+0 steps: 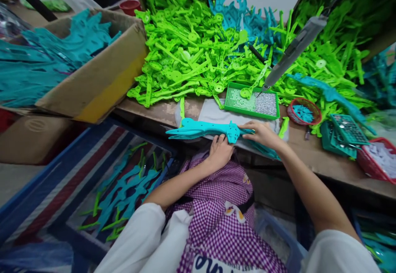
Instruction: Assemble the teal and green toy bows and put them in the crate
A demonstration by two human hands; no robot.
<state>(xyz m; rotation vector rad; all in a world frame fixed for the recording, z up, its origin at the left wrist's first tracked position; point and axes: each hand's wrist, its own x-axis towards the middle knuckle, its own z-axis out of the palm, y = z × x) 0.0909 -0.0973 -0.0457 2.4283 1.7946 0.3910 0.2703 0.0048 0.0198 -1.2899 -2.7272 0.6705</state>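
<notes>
Checked purple apron point(216, 227) is nearest to the camera. At far left stands a cardboard box point(105, 72) with blue pieces. Next, one long blue piece point(201, 128) is at the front edge of the table point(328, 155). The left hand point(221, 153), fingers bent, touches its near side; the right hand point(260, 134), half closed, is at its right end, but I cannot tell if it grips. Uneven pressure could make the piece slip. Farther right, a swinging forearm could knock the red basket point(292, 117).
</notes>
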